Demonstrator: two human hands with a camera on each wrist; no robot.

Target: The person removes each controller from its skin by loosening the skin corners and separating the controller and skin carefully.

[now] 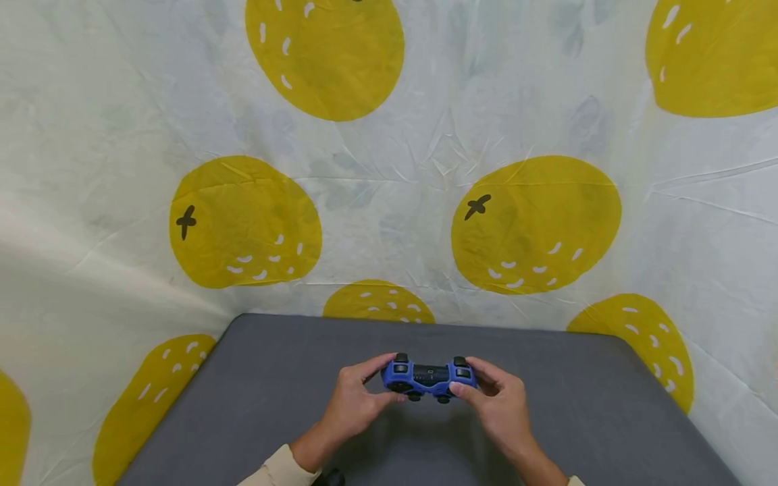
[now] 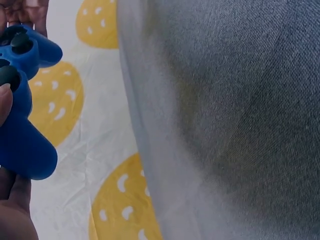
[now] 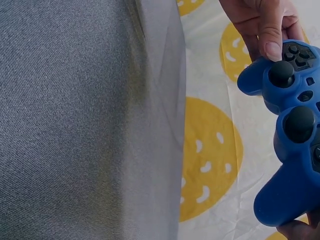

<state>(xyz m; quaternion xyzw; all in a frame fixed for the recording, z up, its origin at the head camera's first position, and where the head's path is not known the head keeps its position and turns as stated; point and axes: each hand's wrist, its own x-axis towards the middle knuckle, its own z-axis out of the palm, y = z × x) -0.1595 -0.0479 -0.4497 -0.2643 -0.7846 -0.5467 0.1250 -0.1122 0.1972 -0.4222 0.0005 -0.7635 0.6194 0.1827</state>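
A blue game controller (image 1: 431, 380) with black thumbsticks is held up over the grey table, its shoulder-button edge showing in the head view. My left hand (image 1: 358, 398) grips its left end, fingers at the top edge and thumb along the underside. At the other end my right hand (image 1: 501, 405) pinches it, thumb laid on the near side. From the right wrist, the controller (image 3: 295, 175) shows both thumbsticks and a button pad, with the left hand (image 3: 265, 25) at its far end. The left wrist view catches only part of the controller (image 2: 25, 145), cut off by the frame edge.
A dark grey table (image 1: 292, 358) spreads under both hands. Behind it and along its sides hangs a white cloth (image 1: 389, 223) printed with large yellow fruits. A small black object (image 1: 331, 478) shows beside the left sleeve (image 1: 279, 467) at the bottom edge.
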